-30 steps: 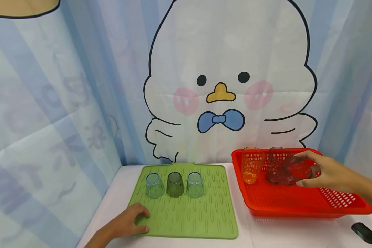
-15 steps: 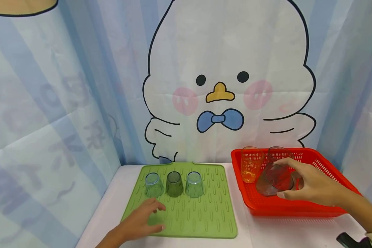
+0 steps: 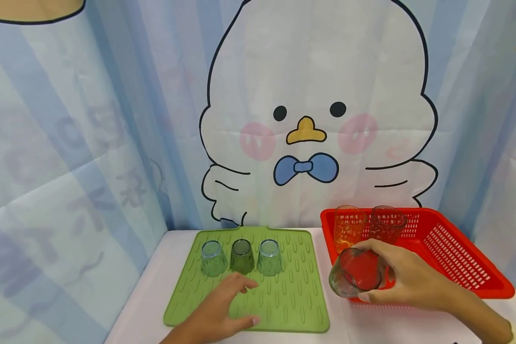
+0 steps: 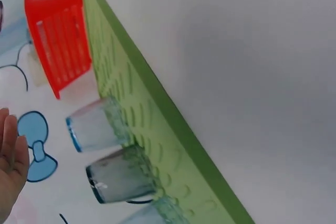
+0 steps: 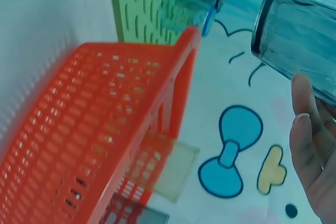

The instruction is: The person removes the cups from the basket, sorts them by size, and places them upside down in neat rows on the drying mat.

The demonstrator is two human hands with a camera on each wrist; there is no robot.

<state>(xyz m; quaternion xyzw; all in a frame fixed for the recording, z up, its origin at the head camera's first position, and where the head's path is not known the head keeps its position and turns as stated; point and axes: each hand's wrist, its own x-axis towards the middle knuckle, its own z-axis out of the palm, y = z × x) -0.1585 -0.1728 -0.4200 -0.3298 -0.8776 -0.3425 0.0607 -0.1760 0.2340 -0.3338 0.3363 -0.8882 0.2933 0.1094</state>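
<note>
Right hand (image 3: 408, 279) grips a tilted glass (image 3: 353, 273) (mouth end unclear), green mat (image 3: 294, 303) at its nine o'clock; left hand (image 3: 219, 308), fingers parted.

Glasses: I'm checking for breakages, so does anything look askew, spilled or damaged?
Nothing stands out. Three glasses stand in a row on the green mat; two other glasses sit in the red basket. The tilted glass is held by the right hand. No spill or crack shows.

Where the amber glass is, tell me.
In the head view, right of centre, the amber glass stands in the red basket, far left corner, beside a darker glass, behind the held glass.
</note>
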